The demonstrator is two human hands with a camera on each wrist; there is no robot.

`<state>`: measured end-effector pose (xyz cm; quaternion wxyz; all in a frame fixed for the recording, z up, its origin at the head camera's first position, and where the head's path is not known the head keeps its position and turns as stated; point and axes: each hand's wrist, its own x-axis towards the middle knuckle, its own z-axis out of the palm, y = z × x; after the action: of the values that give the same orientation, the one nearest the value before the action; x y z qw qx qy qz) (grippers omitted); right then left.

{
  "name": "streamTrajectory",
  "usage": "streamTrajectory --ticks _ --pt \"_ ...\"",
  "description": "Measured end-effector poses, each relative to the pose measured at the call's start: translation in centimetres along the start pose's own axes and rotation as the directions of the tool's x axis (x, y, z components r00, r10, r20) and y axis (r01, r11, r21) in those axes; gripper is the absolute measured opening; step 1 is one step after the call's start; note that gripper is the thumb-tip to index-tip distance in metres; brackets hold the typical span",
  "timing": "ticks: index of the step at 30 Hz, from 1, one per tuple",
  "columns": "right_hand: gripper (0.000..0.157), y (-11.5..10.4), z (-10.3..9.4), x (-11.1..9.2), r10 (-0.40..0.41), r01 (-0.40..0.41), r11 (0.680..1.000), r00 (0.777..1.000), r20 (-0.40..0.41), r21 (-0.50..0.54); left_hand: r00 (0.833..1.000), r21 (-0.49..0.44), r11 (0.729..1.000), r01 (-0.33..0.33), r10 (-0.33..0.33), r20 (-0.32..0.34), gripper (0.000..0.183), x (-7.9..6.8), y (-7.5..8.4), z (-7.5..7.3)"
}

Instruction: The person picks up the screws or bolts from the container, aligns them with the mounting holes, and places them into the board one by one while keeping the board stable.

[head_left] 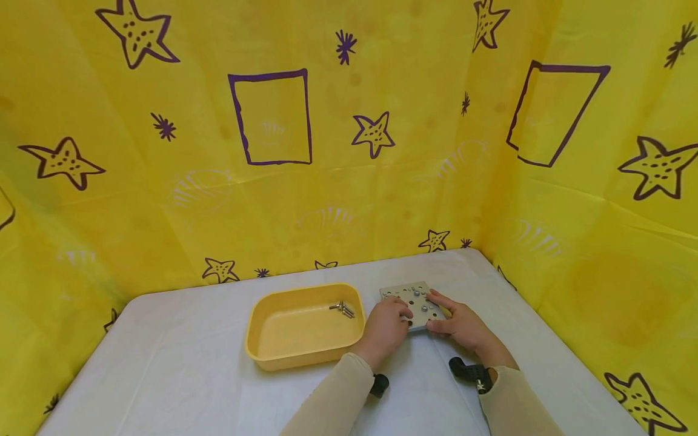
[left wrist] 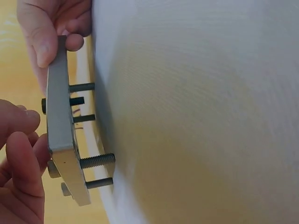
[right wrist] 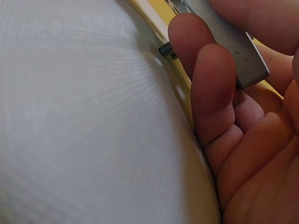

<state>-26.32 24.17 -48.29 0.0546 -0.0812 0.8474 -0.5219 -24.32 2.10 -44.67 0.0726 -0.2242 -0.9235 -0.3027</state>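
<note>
A thick grey metal plate (head_left: 411, 303) with several holes sits tilted close over the table, bolts through it. In the left wrist view threaded bolt shanks (left wrist: 97, 161) stick out underneath, and one dark bolt head (left wrist: 44, 106) stands proud of the upper face. My left hand (head_left: 384, 327) has its fingers curled over that face, pinching at a bolt whose head the fingertips hide. The right hand (head_left: 460, 324) grips the plate's right edge, thumb and fingers on either side. Two silver bolt heads (head_left: 424, 309) show between the hands.
A yellow plastic tray (head_left: 262, 357) stands left of the plate, close to my left wrist, with several loose bolts (head_left: 343, 309) in its right corner. A white cloth (head_left: 180, 357) covers the table. Yellow patterned curtains (head_left: 327, 194) enclose the back and sides.
</note>
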Motion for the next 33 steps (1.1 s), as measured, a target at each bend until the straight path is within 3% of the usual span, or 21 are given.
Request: streamTrajectory --ticks 3,6,8,10,12,14,15,18,20,22,25,28,33 --pt "0.087 0.0 0.0 0.0 -0.001 0.001 1.000 1.000 -0.003 -0.017 1.000 -0.051 0.999 0.016 -0.017 -0.020 0.013 -0.1 0.1 -0.2" --pt "0.087 0.0 0.1 0.0 0.005 -0.005 0.999 1.000 -0.004 -0.031 0.996 -0.211 0.976 0.058 -0.070 -0.050 0.018 -0.4 0.3 -0.7" --pt "0.086 0.0 0.1 0.0 0.007 -0.007 0.999 1.000 -0.001 -0.036 0.989 -0.351 0.930 0.106 -0.137 -0.064 0.022 -0.7 0.4 -1.7" --pt "0.086 -0.1 0.1 -0.1 0.009 -0.008 0.999 1.000 0.004 -0.031 0.976 -0.493 0.857 0.147 -0.206 -0.066 0.027 -1.1 0.2 -3.2" --pt "0.086 -0.1 0.1 0.0 0.005 -0.005 0.999 1.000 0.009 -0.032 0.961 -0.574 0.797 0.186 -0.270 -0.064 0.032 -1.6 -0.4 -4.9" --pt "0.086 -0.1 0.0 0.0 -0.002 0.003 0.999 1.000 0.011 -0.042 0.945 -0.598 0.768 0.231 -0.323 -0.050 0.038 -2.2 -1.5 -6.5" --pt "0.086 -0.1 0.0 0.0 -0.006 0.006 0.999 1.000 0.013 -0.052 0.940 -0.583 0.772 0.253 -0.340 -0.042 0.042 -2.5 -2.2 -7.0" --pt "0.086 0.1 -0.1 0.1 -0.009 0.009 0.997 1.000 0.009 -0.074 0.931 -0.437 0.841 0.320 -0.364 -0.018 0.054 -3.2 -4.4 -8.1" --pt "0.086 0.2 -0.2 0.1 -0.008 0.008 0.997 1.000 0.006 -0.081 0.939 -0.324 0.889 0.324 -0.343 -0.002 0.061 -3.5 -5.5 -8.4" --pt "0.086 0.2 -0.2 0.2 -0.005 0.005 0.997 1.000 0.003 -0.077 0.946 -0.249 0.914 0.319 -0.324 0.022 0.064 -3.6 -6.2 -8.4" --pt "0.087 0.2 -0.2 0.1 -0.003 0.003 0.998 1.000 0.009 -0.063 0.944 -0.228 0.916 0.331 -0.322 0.077 0.062 -3.7 -6.9 -8.3" --pt "0.087 0.1 -0.1 0.1 0.001 0.000 0.999 1.000 0.012 -0.049 0.931 -0.227 0.903 0.364 -0.343 0.128 0.058 -3.6 -7.3 -8.1" --pt "0.085 0.1 0.0 0.1 0.005 -0.004 0.999 1.000 0.014 -0.042 0.924 -0.220 0.899 0.378 -0.350 0.155 0.053 -3.4 -8.2 -7.9"
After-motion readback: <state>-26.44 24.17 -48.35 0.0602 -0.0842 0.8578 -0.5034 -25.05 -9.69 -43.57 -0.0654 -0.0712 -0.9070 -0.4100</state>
